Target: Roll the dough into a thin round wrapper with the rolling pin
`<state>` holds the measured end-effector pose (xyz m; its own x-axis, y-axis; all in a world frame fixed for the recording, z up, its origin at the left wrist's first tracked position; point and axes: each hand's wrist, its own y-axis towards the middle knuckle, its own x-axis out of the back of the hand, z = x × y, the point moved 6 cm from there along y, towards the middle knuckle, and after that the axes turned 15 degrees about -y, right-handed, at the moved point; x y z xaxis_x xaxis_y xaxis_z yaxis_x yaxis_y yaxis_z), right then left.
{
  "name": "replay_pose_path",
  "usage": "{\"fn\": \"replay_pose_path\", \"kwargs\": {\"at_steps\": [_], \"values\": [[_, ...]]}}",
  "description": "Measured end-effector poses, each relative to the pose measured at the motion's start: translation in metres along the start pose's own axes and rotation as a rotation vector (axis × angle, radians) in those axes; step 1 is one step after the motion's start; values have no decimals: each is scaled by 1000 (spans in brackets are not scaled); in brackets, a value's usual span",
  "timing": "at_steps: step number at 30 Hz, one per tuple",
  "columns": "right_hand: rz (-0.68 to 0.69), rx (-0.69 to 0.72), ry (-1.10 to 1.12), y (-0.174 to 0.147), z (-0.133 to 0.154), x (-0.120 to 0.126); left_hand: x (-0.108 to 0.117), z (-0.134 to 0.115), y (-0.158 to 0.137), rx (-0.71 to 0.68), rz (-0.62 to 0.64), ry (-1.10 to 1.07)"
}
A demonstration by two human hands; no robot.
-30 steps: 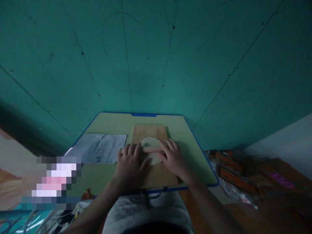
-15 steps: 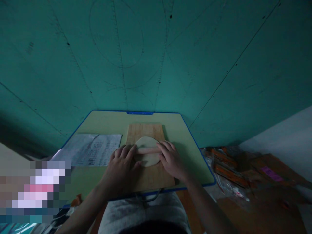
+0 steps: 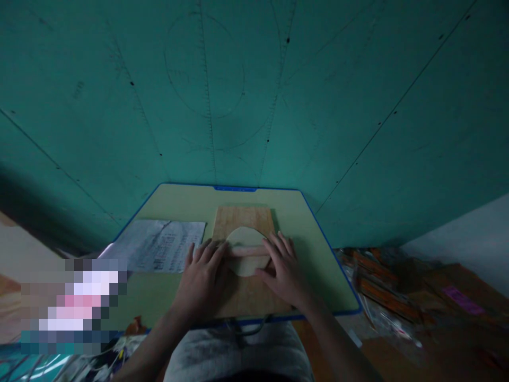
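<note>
A flat round of pale dough (image 3: 246, 268) lies on a wooden board (image 3: 243, 216). Across its middle runs a light wooden rolling pin (image 3: 248, 251), set crosswise to the board. My left hand (image 3: 202, 278) is over the pin's left end, fingers bent forward and slightly apart. On the other end rests my right hand (image 3: 285, 268), its fingers reaching over the pin and its thumb by the dough's near right edge. Both palms face down and hide the pin's ends.
The board sits on a pale green tabletop (image 3: 318, 265) with a blue rim. A printed sheet (image 3: 159, 246) lies left of the board. Behind stands a green wall (image 3: 238, 132). Cardboard boxes (image 3: 453, 286) and plastic-wrapped items (image 3: 384, 284) are low on the right.
The view has shifted, so the whole scene sits slightly further right and lower. The pin is a touch nearer to me on the dough. My fingers are spread a bit more.
</note>
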<state>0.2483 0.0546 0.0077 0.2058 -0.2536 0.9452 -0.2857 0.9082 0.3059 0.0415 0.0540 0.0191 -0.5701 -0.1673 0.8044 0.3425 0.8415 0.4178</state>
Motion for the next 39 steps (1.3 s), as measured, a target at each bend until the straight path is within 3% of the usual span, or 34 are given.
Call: {"fn": "replay_pose_path", "kwargs": {"at_steps": [5,10,14,17,22,29,32,35,39], "values": [[14,-5,-46,20,-8,-5,-4,6,17,20,30,133],[13,-68,-120,77,-20,-2,-11,31,75,129,68,218],[154,-156,-157,120,-35,-11,-19,52,116,272,120,193],[255,-221,-153,131,-42,-20,-22,56,127,276,90,209],[212,-125,-179,104,-27,-14,-20,40,105,105,5,256],[14,-17,-145,6,11,11,1,-3,27,-24,60,162],[-71,38,-156,-27,22,17,7,-10,5,-68,53,138],[-57,62,-162,-20,20,14,2,-2,16,-97,58,159],[26,-46,-181,34,-3,9,-11,13,68,-38,104,212]]}}
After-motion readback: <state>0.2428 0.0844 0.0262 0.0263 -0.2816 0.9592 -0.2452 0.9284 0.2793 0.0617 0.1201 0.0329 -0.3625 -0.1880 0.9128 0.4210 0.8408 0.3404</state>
